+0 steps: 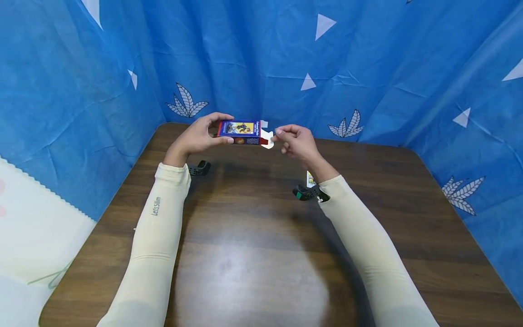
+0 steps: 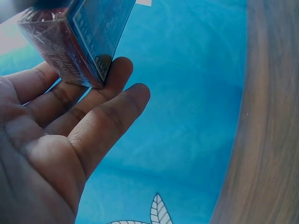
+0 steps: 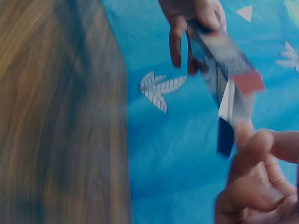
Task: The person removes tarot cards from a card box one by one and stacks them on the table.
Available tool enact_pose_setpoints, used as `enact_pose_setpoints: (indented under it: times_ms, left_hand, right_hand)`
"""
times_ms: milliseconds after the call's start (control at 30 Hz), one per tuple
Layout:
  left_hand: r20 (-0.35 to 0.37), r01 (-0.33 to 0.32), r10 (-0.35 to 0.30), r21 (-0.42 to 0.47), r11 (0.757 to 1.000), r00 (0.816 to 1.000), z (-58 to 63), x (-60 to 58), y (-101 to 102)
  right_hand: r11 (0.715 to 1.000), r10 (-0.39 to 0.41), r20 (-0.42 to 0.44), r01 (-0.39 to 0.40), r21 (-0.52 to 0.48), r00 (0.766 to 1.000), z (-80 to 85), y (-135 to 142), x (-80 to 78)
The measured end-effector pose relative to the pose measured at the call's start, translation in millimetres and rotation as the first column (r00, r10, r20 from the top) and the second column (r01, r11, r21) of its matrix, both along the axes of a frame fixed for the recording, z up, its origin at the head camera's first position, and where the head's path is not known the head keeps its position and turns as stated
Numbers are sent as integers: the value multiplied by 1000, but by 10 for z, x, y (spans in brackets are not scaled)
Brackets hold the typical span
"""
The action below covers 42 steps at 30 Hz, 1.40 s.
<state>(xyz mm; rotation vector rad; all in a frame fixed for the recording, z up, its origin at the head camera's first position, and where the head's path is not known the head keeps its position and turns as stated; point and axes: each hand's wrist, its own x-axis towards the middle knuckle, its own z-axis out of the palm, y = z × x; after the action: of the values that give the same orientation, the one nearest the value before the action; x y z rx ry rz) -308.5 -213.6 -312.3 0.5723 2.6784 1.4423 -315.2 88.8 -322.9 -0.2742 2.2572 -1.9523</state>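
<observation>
Above the far side of the table (image 1: 245, 204), the left hand (image 1: 198, 136) grips the box (image 1: 241, 128) by its left end, seemingly leaving the right-end flap (image 1: 267, 138) clear for the half-curled right hand (image 1: 300, 141), whose pinch I cannot confirm.

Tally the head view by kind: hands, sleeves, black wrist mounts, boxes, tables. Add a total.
Hands: 2, left hand and right hand
Sleeves: 2, left sleeve and right sleeve
Mounts: 2, left mount and right mount
Box: 1
Table: 1
Total: 8
</observation>
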Motion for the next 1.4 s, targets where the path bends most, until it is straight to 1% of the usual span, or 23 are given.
enact_pose_setpoints:
  times_ms: [100, 167, 267, 333, 500, 667, 833, 967, 1133, 1300, 1400]
  left_hand:
    - [-1, 3, -3, 3, 1000, 1000, -5, 4, -7]
    - [-3, 8, -8, 6, 1000, 1000, -7, 5, -6]
    - [-5, 13, -13, 7, 1000, 1000, -3, 7, -5]
    - [-7, 17, -17, 9, 1000, 1000, 2, 9, -6]
    - [-13, 25, -25, 14, 1000, 1000, 18, 15, -14]
    - [-8, 26, -26, 19, 999, 1000, 30, 24, -23]
    - [2, 14, -14, 17, 1000, 1000, 30, 20, -46]
    - [4, 13, -13, 18, 1000, 1000, 23, 11, -57]
    - [1, 13, -13, 15, 1000, 1000, 3, -9, -54]
    - [-2, 12, -12, 12, 1000, 1000, -1, -10, -50]
    - [-5, 10, -10, 10, 1000, 1000, 7, -9, -45]
  right_hand:
    - [995, 25, 68, -32, 97, 997, 33, -141, 20]
    - [989, 22, 109, -38, 145, 994, 35, -209, 25]
    - [982, 27, 166, -58, 183, 986, 32, -284, 34]
    - [979, 36, 188, -73, 192, 982, 34, -320, 42]
    - [972, 47, 212, -94, 215, 976, 50, -370, 59]
    - [971, 14, 200, -62, 233, 980, 87, -342, 75]
    - [973, -8, 199, -38, 226, 980, 119, -233, 76]
    - [977, -8, 220, -39, 210, 975, 104, -166, 76]
    - [983, 10, 239, -53, 176, 971, 76, -159, 98]
    - [984, 20, 221, -59, 170, 975, 43, -164, 117]
    - [990, -1, 213, -29, 140, 977, 17, -120, 116]
